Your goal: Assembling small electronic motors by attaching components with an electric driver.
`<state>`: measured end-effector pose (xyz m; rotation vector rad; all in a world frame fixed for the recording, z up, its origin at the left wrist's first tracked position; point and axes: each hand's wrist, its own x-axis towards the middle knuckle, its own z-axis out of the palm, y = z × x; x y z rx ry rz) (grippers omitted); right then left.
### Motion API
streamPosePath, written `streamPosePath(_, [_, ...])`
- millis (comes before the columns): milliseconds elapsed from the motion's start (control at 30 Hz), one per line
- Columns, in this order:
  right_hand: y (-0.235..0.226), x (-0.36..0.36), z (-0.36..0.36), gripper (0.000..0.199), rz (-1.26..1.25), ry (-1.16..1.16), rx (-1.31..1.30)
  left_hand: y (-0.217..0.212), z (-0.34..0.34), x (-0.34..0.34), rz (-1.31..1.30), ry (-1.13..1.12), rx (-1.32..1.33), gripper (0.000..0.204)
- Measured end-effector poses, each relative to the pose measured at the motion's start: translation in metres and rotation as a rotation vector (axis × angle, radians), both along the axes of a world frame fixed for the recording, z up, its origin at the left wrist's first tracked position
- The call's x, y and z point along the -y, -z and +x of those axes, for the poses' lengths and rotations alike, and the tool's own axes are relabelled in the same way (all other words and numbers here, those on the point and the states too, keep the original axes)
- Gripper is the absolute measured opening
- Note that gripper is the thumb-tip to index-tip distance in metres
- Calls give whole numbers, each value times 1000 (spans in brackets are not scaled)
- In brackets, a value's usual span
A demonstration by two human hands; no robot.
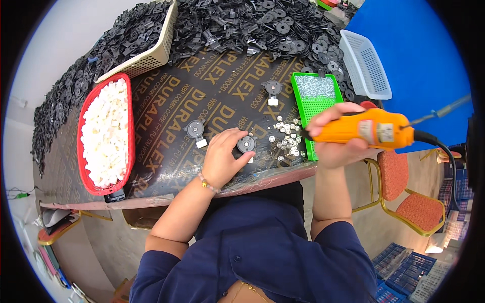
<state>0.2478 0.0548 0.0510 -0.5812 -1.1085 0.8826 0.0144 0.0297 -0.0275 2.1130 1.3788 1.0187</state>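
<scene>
My left hand (pixel 221 157) is closed round a round black plastic part (pixel 246 144) lying on the table near its front edge. A bit of white shows below that part. In my right hand (pixel 331 154) is an orange electric screwdriver (pixel 348 129), held level above the green tray's near end. Its tip points left, and a spring and black cable run from its back end. Two similar black parts with white blocks attached, one left of my left hand (pixel 195 130) and one farther off (pixel 273 88), rest on the table. Several small round silvery-white pieces (pixel 289 139) lie loose between my hands.
A red basket (pixel 81 146) of white blocks stands at the left. The green tray (pixel 299 98) holds small silvery pieces. Black plastic parts (pixel 237 25) heap along the far side, beside a cream basket (pixel 146 63) and a white basket (pixel 371 70). Red chairs (pixel 419 211) stand right.
</scene>
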Motion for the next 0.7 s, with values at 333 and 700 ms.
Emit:
streamPosePath(333, [25, -11, -75, 81, -107, -275, -11, -1, -2, -2, 14, 13, -13, 46])
streamPosePath(700, [25, -9, -88, 67, -119, -367, -11, -5, -4, -1, -56, 26, -9, 44])
